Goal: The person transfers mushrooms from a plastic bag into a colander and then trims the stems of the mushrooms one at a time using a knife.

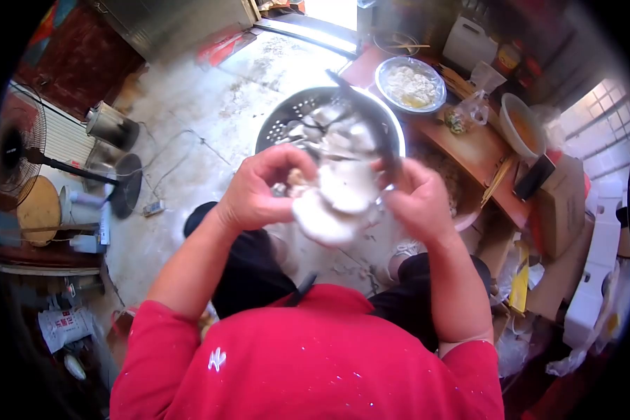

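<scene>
Both hands are raised over a metal colander [273, 133] that holds pale, torn-looking pieces [336, 133]. My left hand [266, 189] is closed on a cluster of white mushrooms [332, 210], its thumb and fingers at the cluster's left side. At the right side, my right hand [420, 199] is closed round the handle of a dark knife [367, 108], whose blurred blade points up and away across the colander. The right fingertips are close to the cluster; blur hides whether they touch it.
A low wooden table [469, 140] on the right bears a bowl of pale food [411, 84], a white basin [521, 126] and a phone [534, 176]. At the left are a fan [14, 150] and a metal can [112, 126]. Cardboard boxes [556, 210] stand at the right.
</scene>
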A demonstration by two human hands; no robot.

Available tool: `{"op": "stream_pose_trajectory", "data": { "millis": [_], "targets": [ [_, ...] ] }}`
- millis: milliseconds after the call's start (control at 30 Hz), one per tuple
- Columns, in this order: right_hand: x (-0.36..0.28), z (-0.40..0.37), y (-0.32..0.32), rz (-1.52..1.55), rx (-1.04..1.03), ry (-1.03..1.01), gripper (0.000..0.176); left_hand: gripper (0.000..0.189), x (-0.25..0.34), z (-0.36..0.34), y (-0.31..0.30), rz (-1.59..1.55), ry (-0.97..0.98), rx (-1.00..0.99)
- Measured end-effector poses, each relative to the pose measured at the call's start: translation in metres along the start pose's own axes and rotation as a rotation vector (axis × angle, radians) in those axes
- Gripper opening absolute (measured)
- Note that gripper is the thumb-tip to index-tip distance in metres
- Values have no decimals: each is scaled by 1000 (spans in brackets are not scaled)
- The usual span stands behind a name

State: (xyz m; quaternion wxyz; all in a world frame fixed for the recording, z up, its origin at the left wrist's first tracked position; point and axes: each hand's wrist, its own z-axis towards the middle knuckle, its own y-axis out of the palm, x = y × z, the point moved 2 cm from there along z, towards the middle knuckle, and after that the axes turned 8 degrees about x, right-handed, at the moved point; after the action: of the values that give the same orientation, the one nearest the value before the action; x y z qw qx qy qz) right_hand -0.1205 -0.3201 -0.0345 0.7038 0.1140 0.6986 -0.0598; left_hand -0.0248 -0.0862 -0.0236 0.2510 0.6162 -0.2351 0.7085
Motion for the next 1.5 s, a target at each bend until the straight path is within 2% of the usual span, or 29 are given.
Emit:
{"op": "stream_pose_trajectory", "data": {
  "millis": [33,100,167,267,333,400,500,700,900,1033,1267,1333,1400,1433,1500],
  "targets": [
    [1,3,-8,-185,61,-49,38,33,1,2,0,91,-11,-20],
    [0,2,-15,30,146,-5,26,30,0,2,6,107,-3,9],
    [-1,-1,-11,154,89,-131,26,29,-5,2,9,193,-86,-38],
    [-14,-10,1,198,-40,-285,26,28,0,2,16,337,-93,-35],
    [-11,-15,5,213,-77,-271,27,28,0,3,18,418,-127,-58],
    [-6,-17,6,183,-129,-269,30,29,0,5,21,387,-164,-12],
    [-3,-18,5,170,-99,-256,26,28,14,8,28,318,-234,15],
    [-1,-20,-6,158,-135,-83,22,24,-1,11,30,332,-134,-32],
    [1,-17,-13,184,-54,-219,22,24,-2,13,32,393,-146,-68],
    [-3,-20,-5,180,7,-152,16,23,-4,12,32,372,-140,-64],
    [3,-21,-2,137,-13,-184,9,23,14,12,39,484,-121,-76],
    [5,-20,-8,-16,-45,-199,9,23,16,13,43,537,-138,-76],
    [3,-18,-15,-14,-48,-145,10,25,16,14,45,514,-48,66],
    [1,-18,-19,-11,-50,-91,10,25,8,15,44,513,-48,69],
    [-7,-18,-27,23,40,32,9,24,-9,19,38,280,-64,153]
  ]
}}
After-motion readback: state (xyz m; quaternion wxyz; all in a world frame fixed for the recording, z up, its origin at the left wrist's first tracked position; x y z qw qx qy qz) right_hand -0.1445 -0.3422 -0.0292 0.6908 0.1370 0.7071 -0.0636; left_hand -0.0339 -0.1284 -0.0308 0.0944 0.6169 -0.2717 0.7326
